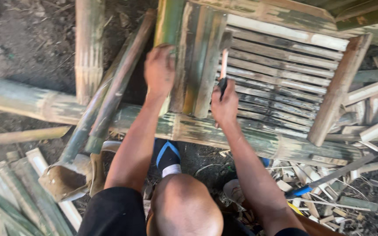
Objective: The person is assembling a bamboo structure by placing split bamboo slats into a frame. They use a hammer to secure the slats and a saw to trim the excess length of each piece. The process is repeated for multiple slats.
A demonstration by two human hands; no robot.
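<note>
My left hand [159, 70] grips the left edge of a flattened green bamboo panel [200, 52] that stands against a thick bamboo pole [241, 137]. My right hand [225, 102] is closed around the dark handle of a knife [223, 65], whose blade points up along the panel's right edge. Behind the panel lies a rack of bamboo slats [285, 70] nailed to cross pieces. My knee [182, 209] and a blue-strapped sandal [168, 157] show below.
Split bamboo strips [9, 192] lie at the lower left. Offcuts and shavings [355, 144] are scattered at the right, with a long tool with a blue handle [324, 179] among them. More poles [88, 48] cross the dirt ground at the upper left.
</note>
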